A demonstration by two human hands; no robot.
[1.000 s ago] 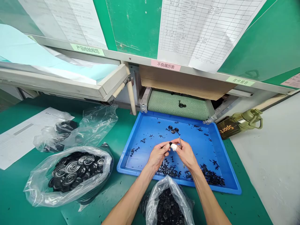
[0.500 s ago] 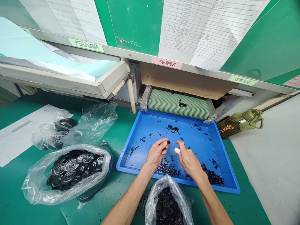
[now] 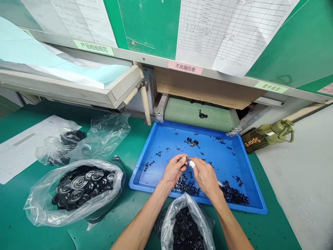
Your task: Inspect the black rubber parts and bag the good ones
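Note:
Above the blue tray [image 3: 137,170], my left hand [image 3: 174,170] pinches a small black part [image 3: 179,160], mostly hidden by the fingers. My right hand [image 3: 205,173] is closed on a thin tool, its tip at the black part; a light-coloured end of the tool [image 3: 220,183] shows behind the palm. White wrapping [image 3: 191,164] covers a fingertip of that hand. Three round black parts [image 3: 192,144] lie in the tray beyond my hands. Black scraps [image 3: 186,185] are scattered over the tray, heaped near its front edge.
An open bag of black discs [image 3: 78,184] stands at the left, another bag [image 3: 187,225] at the front. Behind the tray, a green conveyor belt [image 3: 182,109] carries black parts. A bottle [image 3: 270,135] lies at the right; paper [image 3: 31,142] and smaller bags [image 3: 59,149] lie far left.
My right hand has moved left and the tool now meets the part in my left hand. My left hand has hardly moved.

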